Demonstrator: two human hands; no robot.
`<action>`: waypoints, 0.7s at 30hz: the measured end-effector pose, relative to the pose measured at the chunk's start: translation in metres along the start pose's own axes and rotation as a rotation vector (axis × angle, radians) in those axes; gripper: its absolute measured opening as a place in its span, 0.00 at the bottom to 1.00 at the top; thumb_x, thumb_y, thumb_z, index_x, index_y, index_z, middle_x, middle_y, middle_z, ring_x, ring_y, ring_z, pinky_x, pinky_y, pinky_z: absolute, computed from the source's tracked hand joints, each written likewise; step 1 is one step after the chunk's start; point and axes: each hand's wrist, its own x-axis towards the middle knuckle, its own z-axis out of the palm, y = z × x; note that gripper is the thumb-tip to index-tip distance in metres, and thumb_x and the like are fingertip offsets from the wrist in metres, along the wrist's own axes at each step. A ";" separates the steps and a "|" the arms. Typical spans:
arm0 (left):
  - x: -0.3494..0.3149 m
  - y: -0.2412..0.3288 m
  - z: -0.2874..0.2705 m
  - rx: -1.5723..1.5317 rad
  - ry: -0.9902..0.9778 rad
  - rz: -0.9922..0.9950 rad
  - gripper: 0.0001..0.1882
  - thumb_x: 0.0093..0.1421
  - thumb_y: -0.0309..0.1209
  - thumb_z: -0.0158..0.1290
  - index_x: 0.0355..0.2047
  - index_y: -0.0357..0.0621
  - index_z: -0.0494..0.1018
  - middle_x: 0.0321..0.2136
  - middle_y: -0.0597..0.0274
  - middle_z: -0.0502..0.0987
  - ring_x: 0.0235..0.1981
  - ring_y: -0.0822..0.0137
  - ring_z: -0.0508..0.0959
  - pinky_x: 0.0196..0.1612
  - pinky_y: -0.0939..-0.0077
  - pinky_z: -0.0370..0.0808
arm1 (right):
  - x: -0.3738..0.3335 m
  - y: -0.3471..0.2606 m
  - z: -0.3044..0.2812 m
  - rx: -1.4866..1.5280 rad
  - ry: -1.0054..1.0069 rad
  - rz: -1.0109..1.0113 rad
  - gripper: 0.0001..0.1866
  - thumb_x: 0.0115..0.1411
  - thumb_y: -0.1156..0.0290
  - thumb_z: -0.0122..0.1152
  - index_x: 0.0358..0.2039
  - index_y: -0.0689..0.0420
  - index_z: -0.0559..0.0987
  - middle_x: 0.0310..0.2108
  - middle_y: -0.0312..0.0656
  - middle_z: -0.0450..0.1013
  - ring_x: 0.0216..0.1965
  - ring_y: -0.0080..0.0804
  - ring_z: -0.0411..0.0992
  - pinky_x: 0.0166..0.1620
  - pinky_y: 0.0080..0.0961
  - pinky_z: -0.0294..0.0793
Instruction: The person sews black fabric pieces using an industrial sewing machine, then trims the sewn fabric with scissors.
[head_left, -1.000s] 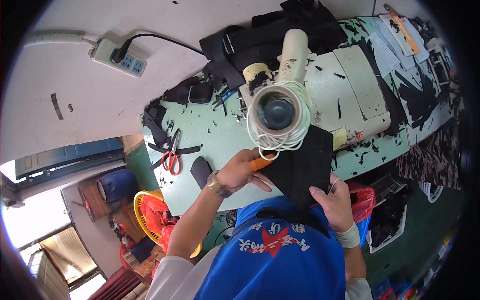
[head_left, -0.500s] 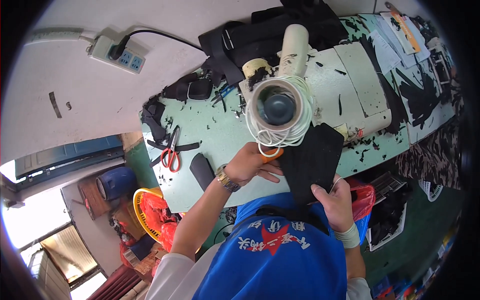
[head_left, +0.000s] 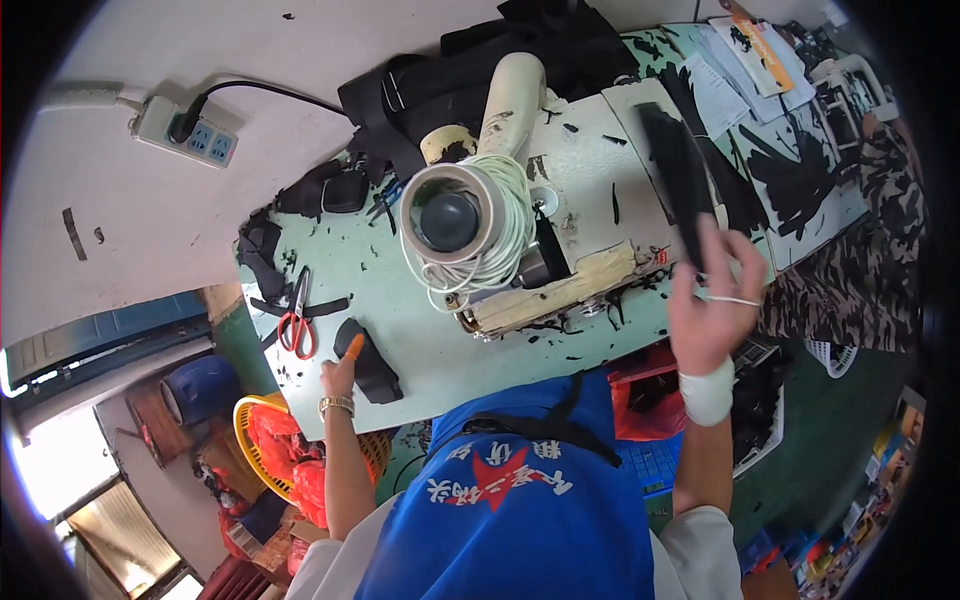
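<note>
My right hand [head_left: 715, 305], slightly blurred, is raised over the right end of the sewing machine [head_left: 590, 170]. It grips a black fabric piece [head_left: 672, 165] by its near end. A thin pale band crosses its fingers and a white wrap [head_left: 708, 397] covers the wrist. At the table's left front, my left hand [head_left: 338, 377] closes on the edge of a second, dark folded fabric piece [head_left: 370, 365]. One of its fingers wears an orange cover [head_left: 352, 347]. Red-handled scissors [head_left: 297, 330] lie just beyond it, across a black strip.
White cord [head_left: 500, 255] hangs around a round holder on the machine. Black scraps litter the green tabletop [head_left: 430, 345]. A yellow basket [head_left: 250, 440] with red bags stands below left; a red-lined bin [head_left: 645, 400] is below right. Papers [head_left: 745, 65] and black strips [head_left: 790, 185] lie far right.
My right hand has carried the black fabric piece up and right, over the machine. My left hand has let go of it and moved left to the folded piece. The view has shifted.
</note>
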 end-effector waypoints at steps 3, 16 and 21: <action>-0.019 0.009 0.023 0.103 0.173 0.077 0.31 0.43 0.42 0.61 0.35 0.20 0.71 0.34 0.36 0.77 0.40 0.45 0.77 0.45 0.59 0.73 | -0.017 0.012 0.031 -0.037 -0.260 -0.080 0.23 0.42 0.77 0.62 0.43 0.59 0.76 0.42 0.49 0.66 0.45 0.51 0.65 0.48 0.45 0.65; -0.186 0.125 -0.040 -1.017 -0.575 0.541 0.16 0.48 0.27 0.61 0.38 0.40 0.72 0.32 0.63 0.76 0.34 0.69 0.77 0.35 0.74 0.75 | -0.075 -0.138 0.033 1.041 -0.786 0.245 0.24 0.57 0.68 0.58 0.49 0.73 0.68 0.37 0.60 0.72 0.38 0.51 0.73 0.43 0.36 0.73; -0.206 0.178 -0.045 -1.133 -0.975 0.925 0.52 0.47 0.32 0.65 0.65 0.47 0.42 0.55 0.47 0.66 0.51 0.58 0.73 0.54 0.63 0.69 | -0.053 -0.122 0.024 1.519 -1.023 0.658 0.19 0.63 0.72 0.46 0.52 0.70 0.66 0.43 0.53 0.73 0.43 0.43 0.73 0.47 0.30 0.71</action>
